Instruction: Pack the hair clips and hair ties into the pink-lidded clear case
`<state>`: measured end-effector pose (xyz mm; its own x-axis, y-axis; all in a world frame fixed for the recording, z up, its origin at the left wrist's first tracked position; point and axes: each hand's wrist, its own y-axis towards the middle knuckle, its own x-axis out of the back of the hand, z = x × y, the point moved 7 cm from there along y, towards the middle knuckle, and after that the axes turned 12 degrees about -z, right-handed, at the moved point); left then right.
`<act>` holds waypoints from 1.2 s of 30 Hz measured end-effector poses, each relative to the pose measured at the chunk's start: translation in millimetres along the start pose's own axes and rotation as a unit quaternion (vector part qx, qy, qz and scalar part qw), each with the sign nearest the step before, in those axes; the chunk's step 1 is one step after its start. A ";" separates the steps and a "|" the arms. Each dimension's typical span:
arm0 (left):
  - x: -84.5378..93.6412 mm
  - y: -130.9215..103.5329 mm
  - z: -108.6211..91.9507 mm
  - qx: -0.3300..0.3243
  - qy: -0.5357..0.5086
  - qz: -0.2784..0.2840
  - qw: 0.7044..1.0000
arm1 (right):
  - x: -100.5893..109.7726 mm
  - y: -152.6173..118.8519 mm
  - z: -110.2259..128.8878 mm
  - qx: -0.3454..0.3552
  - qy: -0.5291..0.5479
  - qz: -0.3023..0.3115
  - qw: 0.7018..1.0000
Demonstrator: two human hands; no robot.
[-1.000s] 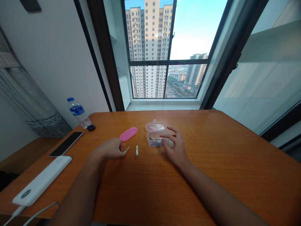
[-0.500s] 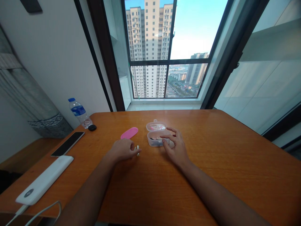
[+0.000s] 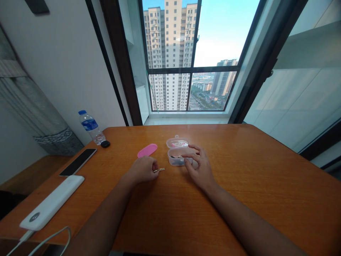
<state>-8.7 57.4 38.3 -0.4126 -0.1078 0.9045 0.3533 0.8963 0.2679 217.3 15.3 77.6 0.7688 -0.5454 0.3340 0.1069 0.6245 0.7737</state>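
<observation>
My left hand (image 3: 145,168) is closed, with a slim shiny metal tool (image 3: 160,170) pinched between thumb and fingers. The tool points right, just above the table, and its other end is hidden by the fingers. A small clear plastic box (image 3: 176,162) stands open in front of me, its hinged lid (image 3: 177,142) folded back. Inside lie small metal items, too small to name. My right hand (image 3: 200,169) grips the box at its right side, thumb by the front wall and fingers over the rim. Just beyond my left hand lies a pink oval piece (image 3: 147,150).
On the wooden table (image 3: 226,213), a phone (image 3: 78,162) and a white power bank (image 3: 52,202) with a cable (image 3: 66,233) lie at the left. A water bottle (image 3: 92,128) and a small black round object (image 3: 105,144) are at the far left. A window (image 3: 190,69) faces me.
My left hand has turned the metal tool from standing roughly upright to lying sideways, pointing right. My right hand stays at the box. The view has shifted slightly.
</observation>
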 end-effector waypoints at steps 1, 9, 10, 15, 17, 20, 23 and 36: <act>-0.3 0.1 -1.5 -0.005 -0.013 0.000 1.000 | -0.2 -0.3 0.7 0.002 0.001 0.000 1.000; -9.3 -3.5 -26.8 -0.070 -0.185 0.042 0.979 | 5.9 2.2 11.6 0.023 0.016 -0.014 1.000; -9.8 -4.2 -32.0 -0.089 -0.208 0.048 0.973 | 6.4 1.9 14.0 0.031 0.027 -0.008 0.999; -7.4 -6.8 -51.0 -0.141 -0.298 0.061 0.942 | -12.5 -11.9 29.3 0.076 0.077 0.162 0.981; -6.6 -7.7 -55.5 -0.139 -0.324 0.067 0.933 | -22.7 -19.6 30.2 0.055 0.049 0.226 0.971; -5.4 -7.9 -58.6 -0.134 -0.356 0.062 0.923 | -34.7 -29.0 29.6 -0.001 0.058 0.293 0.954; -5.6 -7.0 -56.8 -0.122 -0.373 0.053 0.918 | -43.1 -35.4 26.9 -0.079 0.140 0.332 0.930; -31.0 2.5 -36.2 0.111 -0.624 0.034 0.773 | -51.2 -39.5 -7.5 -0.354 0.298 0.239 0.854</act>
<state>35.3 47.4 22.9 -0.9369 0.3168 -0.1474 0.3137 0.9485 0.0447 178.4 22.7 25.9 0.9929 0.1163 0.0241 -0.1171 0.9924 0.0365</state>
